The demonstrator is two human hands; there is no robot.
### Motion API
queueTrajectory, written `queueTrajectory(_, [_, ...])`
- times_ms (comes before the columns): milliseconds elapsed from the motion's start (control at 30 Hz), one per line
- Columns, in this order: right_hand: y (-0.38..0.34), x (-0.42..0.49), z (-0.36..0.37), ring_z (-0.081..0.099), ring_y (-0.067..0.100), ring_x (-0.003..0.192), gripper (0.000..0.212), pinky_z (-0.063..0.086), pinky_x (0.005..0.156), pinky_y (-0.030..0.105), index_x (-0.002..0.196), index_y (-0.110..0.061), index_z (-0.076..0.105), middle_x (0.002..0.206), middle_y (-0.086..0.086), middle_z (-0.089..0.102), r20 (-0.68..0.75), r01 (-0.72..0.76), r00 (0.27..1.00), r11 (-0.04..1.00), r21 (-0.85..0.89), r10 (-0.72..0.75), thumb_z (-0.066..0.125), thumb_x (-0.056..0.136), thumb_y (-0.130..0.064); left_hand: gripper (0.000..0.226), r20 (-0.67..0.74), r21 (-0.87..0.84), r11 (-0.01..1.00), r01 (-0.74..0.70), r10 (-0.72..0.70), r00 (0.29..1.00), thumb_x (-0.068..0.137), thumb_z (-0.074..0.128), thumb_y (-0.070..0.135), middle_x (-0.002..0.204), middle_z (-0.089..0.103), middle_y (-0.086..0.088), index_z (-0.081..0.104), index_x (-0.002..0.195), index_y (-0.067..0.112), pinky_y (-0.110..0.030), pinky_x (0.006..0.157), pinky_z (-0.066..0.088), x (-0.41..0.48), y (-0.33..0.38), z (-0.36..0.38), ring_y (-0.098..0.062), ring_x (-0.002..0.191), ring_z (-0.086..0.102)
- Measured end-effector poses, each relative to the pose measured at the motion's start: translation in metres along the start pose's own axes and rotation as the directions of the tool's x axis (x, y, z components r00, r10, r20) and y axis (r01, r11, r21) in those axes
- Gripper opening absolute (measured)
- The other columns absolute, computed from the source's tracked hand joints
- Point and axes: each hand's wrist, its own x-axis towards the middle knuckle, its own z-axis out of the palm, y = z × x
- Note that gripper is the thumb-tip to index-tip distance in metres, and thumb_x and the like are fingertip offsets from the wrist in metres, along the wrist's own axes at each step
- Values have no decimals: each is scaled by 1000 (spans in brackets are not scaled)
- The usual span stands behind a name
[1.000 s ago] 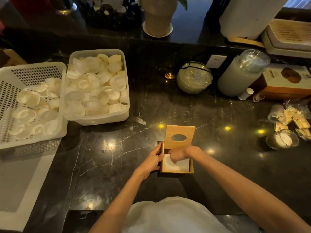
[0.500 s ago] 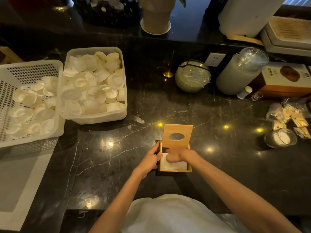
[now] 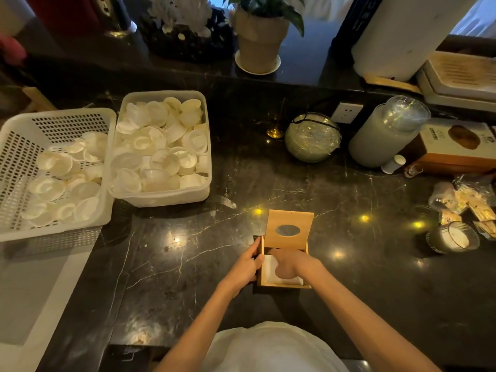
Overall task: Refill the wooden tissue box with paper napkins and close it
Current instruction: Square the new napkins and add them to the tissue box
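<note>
My left hand (image 3: 241,269) gripped the light wooden tissue box (image 3: 284,285) by its left wall, thumb on the rim and fingers curled round the outside. My right hand (image 3: 291,264) lay inside the box on the stack of white paper napkins (image 3: 269,268). Its fingertips were hidden behind my knuckles, toward the lid, so I could not tell whether they pressed flat or pinched a sheet. That hand covered most of the stack, leaving only a left strip and the near edge bare.

The box's wooden lid with the oval slot (image 3: 288,229) stood upright at the far side. The box sat on the black veined marble counter (image 3: 188,264). Beyond the box to the left sat a clear plastic tub of white shallow cups (image 3: 161,146), and further left a white perforated plastic basket (image 3: 16,157), cut off by the frame edge.

Since a second earlier, little had changed: my left grip held, my right hand stayed on the napkins, and the lid stayed up.
</note>
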Motion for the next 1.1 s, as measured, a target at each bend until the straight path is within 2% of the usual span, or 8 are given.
queueTrajectory(300, [3, 1, 10, 56, 29, 119, 44, 48, 98, 38, 133, -16, 51, 132, 9, 59, -94, -32, 995, 997, 75, 39, 53, 89, -15, 59, 0, 5, 1000, -4, 4, 1000, 105, 37, 15, 153, 38, -2, 17, 155, 38, -38, 99, 46, 5, -6, -4, -18, 126, 45])
queueTrajectory(467, [4, -1, -2, 54, 31, 120, 48, 47, 98, 39, 136, -11, 49, 134, 13, 57, 21, -2, 1000, 999, 40, 2, 46, 89, -18, 57, 15, 20, 1000, -10, 10, 1000, 105, 37, 12, 133, 46, 7, 19, 154, 36, -20, 73, 49, 5, -3, -5, -11, 112, 51])
queueTrajectory(567, [3, -4, -8, 48, 32, 129, 56, 42, 104, 40, 144, -12, 41, 144, 14, 50, 46, 21, 999, 999, 26, -23, 47, 89, -16, 51, -35, 54, 998, -13, 15, 999, 104, 39, 16, 135, 43, 6, 22, 147, 36, -32, 90, 49, 5, -4, -3, -15, 118, 48])
queueTrajectory(667, [8, -8, -3, 46, 30, 133, 53, 41, 105, 38, 146, -15, 38, 147, 11, 47, -15, 51, 999, 998, 34, -50, 47, 94, -10, 27, -115, 186, 981, -57, 79, 990, 102, 43, 20, 129, 49, -7, 27, 119, 34, -47, 95, 52, 6, -12, -1, -16, 106, 53])
queueTrajectory(800, [29, -27, 16, 56, 22, 119, 62, 50, 97, 33, 143, -36, 43, 138, -1, 55, -292, 181, 949, 960, 212, -114, 44, 92, 0, 17, -65, 501, 852, -154, 214, 975, 101, 39, 18, 114, 51, -6, 29, 108, 29, -33, 67, 49, -6, -11, 8, -15, 85, 53])
queueTrajectory(900, [50, -41, 30, 52, 20, 113, 49, 48, 87, 29, 137, -33, 52, 124, -1, 56, -524, 54, 851, 988, 145, 30, 50, 92, -13, 37, 14, 705, 687, -176, 235, 972, 100, 39, 15, 140, 36, -5, 28, 132, 28, -37, 90, 49, -10, -8, 20, -26, 113, 52])
queueTrajectory(1033, [64, -42, 49, 49, 25, 111, 42, 47, 92, 36, 142, -26, 47, 120, 6, 46, -338, -44, 937, 988, 148, 93, 43, 100, -28, 62, 12, 852, 517, -85, 144, 990, 97, 46, 17, 157, 12, -14, 16, 150, 32, -54, 110, 39, -5, -9, 33, -40, 138, 33])
queueTrajectory(1100, [65, -39, 53, 52, 25, 110, 43, 47, 90, 36, 144, -26, 45, 121, 7, 48, -356, -11, 930, 975, 221, 92, 41, 101, -28, 59, -17, 876, 480, -41, 115, 993, 96, 47, 16, 155, 17, -16, 22, 149, 27, -53, 110, 39, -2, -5, 33, -40, 137, 34])
